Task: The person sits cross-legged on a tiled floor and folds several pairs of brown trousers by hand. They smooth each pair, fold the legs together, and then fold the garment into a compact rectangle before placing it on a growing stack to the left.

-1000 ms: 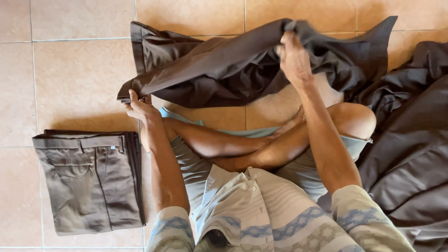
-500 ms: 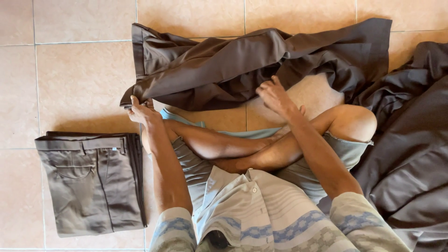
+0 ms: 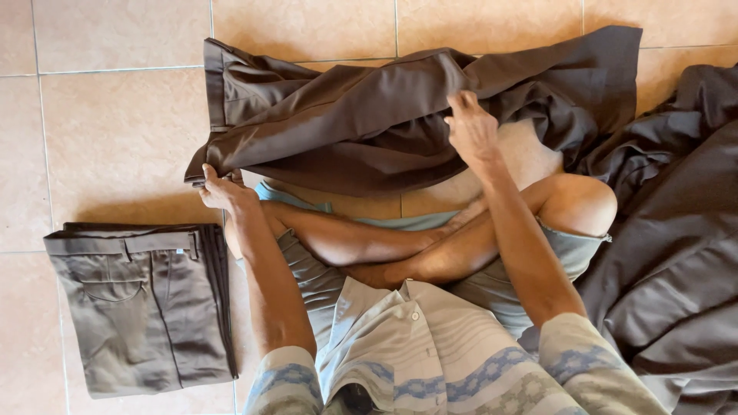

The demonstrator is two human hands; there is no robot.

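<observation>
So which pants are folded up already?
The brown pair lying flat on the tiles left of the person; the darker ones are spread out, held by both hands.

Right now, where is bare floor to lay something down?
Bare tan floor tiles lie left of the dark brown trousers held by both hands, above the folded grey-brown trousers. More tile runs along the top edge. The right side is crowded by a heaped dark cloth pile.
</observation>
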